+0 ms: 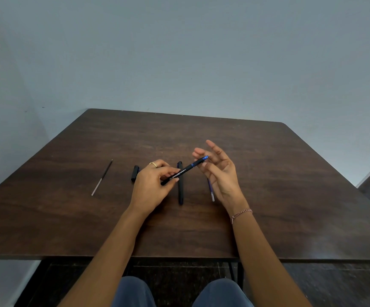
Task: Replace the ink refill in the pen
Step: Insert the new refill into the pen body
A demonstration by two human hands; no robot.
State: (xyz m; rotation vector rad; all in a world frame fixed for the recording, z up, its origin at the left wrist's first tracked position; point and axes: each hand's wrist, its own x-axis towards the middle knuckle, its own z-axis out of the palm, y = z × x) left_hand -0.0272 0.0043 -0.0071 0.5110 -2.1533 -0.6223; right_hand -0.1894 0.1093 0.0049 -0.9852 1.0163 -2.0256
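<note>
My left hand (152,187) pinches a black pen (185,170) with white lettering and a blue tip, held tilted above the table, tip pointing up right. My right hand (218,171) is open beside the blue tip, its fingers spread and close to it; whether they touch it I cannot tell. A second black pen (180,190) lies on the table under the held one. A blue refill (211,191) lies partly hidden behind my right hand. A thin dark refill (101,178) lies to the left. A black cap (135,173) lies just left of my left hand.
Everything rests on a dark wooden table (290,196) set against a pale blue wall. Its near edge runs across just above my knees, and its right edge falls off toward a dark floor.
</note>
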